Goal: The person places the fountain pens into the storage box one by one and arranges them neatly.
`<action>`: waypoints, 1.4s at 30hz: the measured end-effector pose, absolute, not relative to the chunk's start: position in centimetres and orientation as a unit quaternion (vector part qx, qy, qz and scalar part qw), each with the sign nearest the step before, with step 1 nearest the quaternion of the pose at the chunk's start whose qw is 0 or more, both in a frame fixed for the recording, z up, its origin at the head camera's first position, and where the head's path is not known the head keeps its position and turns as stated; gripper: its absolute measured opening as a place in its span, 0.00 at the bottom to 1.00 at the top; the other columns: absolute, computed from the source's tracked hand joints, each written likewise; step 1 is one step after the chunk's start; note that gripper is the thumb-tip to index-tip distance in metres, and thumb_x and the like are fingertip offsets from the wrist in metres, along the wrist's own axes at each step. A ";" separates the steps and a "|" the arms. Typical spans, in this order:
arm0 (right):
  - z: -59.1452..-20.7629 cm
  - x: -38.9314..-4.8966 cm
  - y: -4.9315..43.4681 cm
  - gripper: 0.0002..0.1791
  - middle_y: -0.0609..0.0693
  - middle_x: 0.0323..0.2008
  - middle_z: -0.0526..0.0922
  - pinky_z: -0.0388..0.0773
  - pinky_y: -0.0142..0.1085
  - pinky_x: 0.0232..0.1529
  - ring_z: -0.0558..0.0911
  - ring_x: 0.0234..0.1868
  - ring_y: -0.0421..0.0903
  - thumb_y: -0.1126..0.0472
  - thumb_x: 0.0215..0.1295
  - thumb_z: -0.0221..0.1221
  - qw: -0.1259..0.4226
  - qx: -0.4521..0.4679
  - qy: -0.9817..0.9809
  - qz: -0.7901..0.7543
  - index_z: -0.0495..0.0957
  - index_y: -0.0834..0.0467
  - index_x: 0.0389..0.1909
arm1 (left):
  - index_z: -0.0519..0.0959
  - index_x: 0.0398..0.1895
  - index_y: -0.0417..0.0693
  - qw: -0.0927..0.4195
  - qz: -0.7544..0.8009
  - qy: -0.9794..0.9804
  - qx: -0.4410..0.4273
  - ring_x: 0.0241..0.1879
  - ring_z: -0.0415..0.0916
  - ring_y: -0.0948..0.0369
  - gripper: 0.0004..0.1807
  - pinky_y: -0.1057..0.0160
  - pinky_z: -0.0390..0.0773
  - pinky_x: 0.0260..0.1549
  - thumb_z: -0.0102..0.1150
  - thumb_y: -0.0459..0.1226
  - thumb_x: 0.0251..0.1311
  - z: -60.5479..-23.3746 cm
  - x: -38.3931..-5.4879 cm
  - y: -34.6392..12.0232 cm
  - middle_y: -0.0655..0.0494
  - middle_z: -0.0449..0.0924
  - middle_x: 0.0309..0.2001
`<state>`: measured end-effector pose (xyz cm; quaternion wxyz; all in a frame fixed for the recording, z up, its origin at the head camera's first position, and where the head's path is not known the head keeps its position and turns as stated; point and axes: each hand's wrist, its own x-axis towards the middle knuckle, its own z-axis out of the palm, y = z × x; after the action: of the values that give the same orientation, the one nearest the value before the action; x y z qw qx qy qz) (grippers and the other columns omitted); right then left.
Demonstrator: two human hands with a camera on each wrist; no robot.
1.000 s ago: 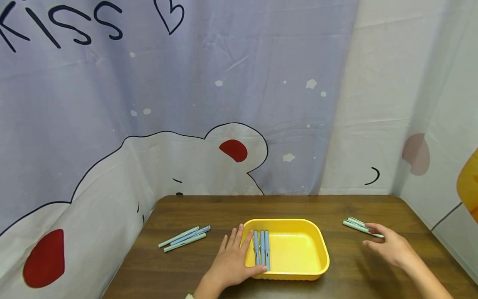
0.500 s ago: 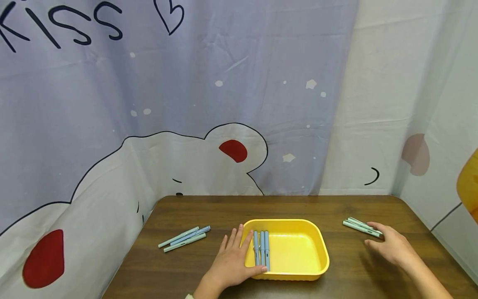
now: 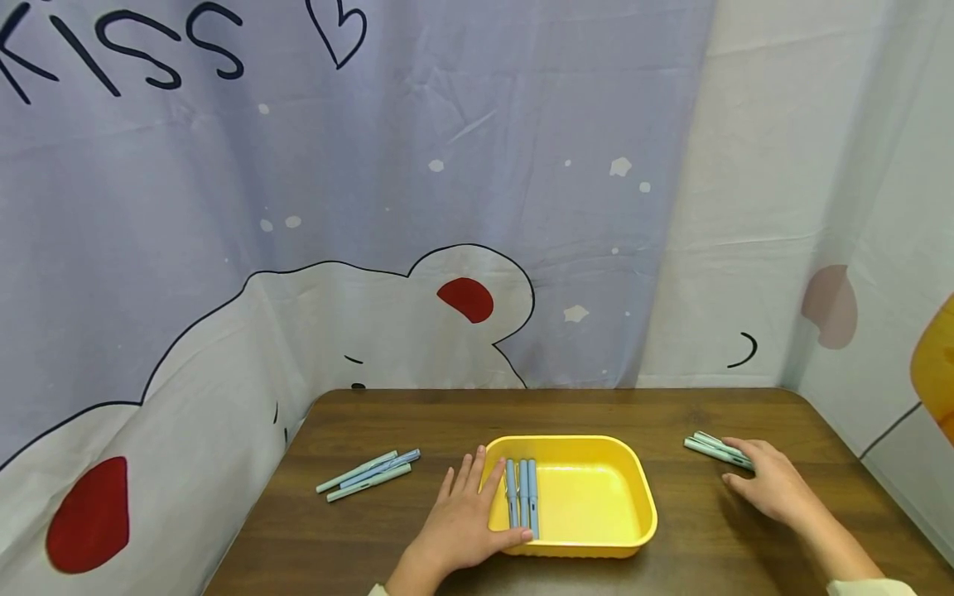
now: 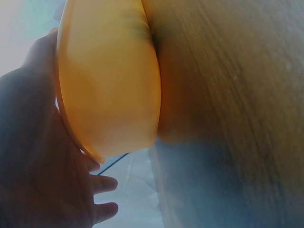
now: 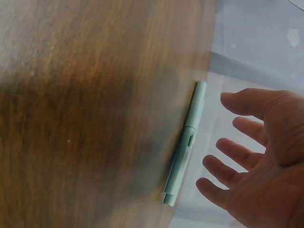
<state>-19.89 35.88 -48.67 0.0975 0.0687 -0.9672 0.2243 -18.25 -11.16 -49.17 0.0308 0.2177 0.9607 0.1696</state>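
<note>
Right grip [image 3: 771,484] near pens [image 3: 708,450], slim, pale green

The tray [image 3: 589,505] is yellow, its pens [image 3: 523,492] blue; the right-hand pens [image 3: 715,454] are pale green, the table [image 3: 596,414] brown wood-grained.

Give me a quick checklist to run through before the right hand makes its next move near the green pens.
1. Tray steadied: looks ok; the left hand rests against its left side.
2. Room in the tray: ok; three blue pens lie along the left, with bare floor to their right.
3. Right hand near the green pens: ok; it is over their right ends.
4. Grip: not ok; in the right wrist view the fingers appear apart from the pen.
5. Number of green pens there: cannot tell; the hand hides part.
6. Left-hand pile out of the way: ok; it lies apart from the tray.
</note>
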 end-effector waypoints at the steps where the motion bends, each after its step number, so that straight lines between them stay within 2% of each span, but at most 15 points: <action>1: -48.8 -20.0 35.9 0.32 0.78 0.56 0.73 0.68 0.71 0.52 0.70 0.56 0.80 0.64 0.58 0.69 0.096 0.068 -0.968 0.223 0.73 0.70 0.62 | 0.51 0.82 0.55 0.031 0.170 0.961 0.218 0.79 0.43 0.42 0.57 0.34 0.47 0.73 0.52 0.74 0.57 -49.2 -18.3 -11.2 0.45 0.39 0.82; 15: -49.7 -20.9 36.3 0.29 0.78 0.54 0.73 0.69 0.72 0.47 0.70 0.52 0.80 0.63 0.59 0.67 0.081 0.057 -0.975 0.199 0.74 0.70 0.60 | 0.52 0.82 0.54 0.031 0.171 0.960 0.217 0.79 0.44 0.42 0.57 0.34 0.48 0.73 0.53 0.74 0.56 -49.1 -18.2 -11.1 0.45 0.40 0.82; 24: -49.9 -21.3 36.5 0.28 0.79 0.52 0.74 0.70 0.68 0.49 0.71 0.51 0.78 0.64 0.58 0.67 0.080 0.060 -0.977 0.191 0.75 0.71 0.59 | 0.52 0.82 0.54 0.034 0.169 0.962 0.214 0.79 0.44 0.42 0.58 0.34 0.48 0.72 0.52 0.75 0.55 -49.2 -18.3 -11.1 0.44 0.40 0.82; 42: -50.1 -21.8 36.8 0.27 0.76 0.51 0.74 0.72 0.67 0.40 0.71 0.49 0.75 0.64 0.59 0.67 0.065 0.040 -0.981 0.176 0.75 0.68 0.58 | 0.52 0.82 0.54 0.032 0.173 0.960 0.217 0.79 0.44 0.42 0.58 0.34 0.49 0.72 0.52 0.75 0.56 -49.3 -18.2 -11.2 0.43 0.41 0.82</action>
<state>-21.80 36.82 -50.14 0.0649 0.0403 -0.9814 0.1760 -18.21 -11.20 -49.33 0.0319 0.2167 0.9602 0.1732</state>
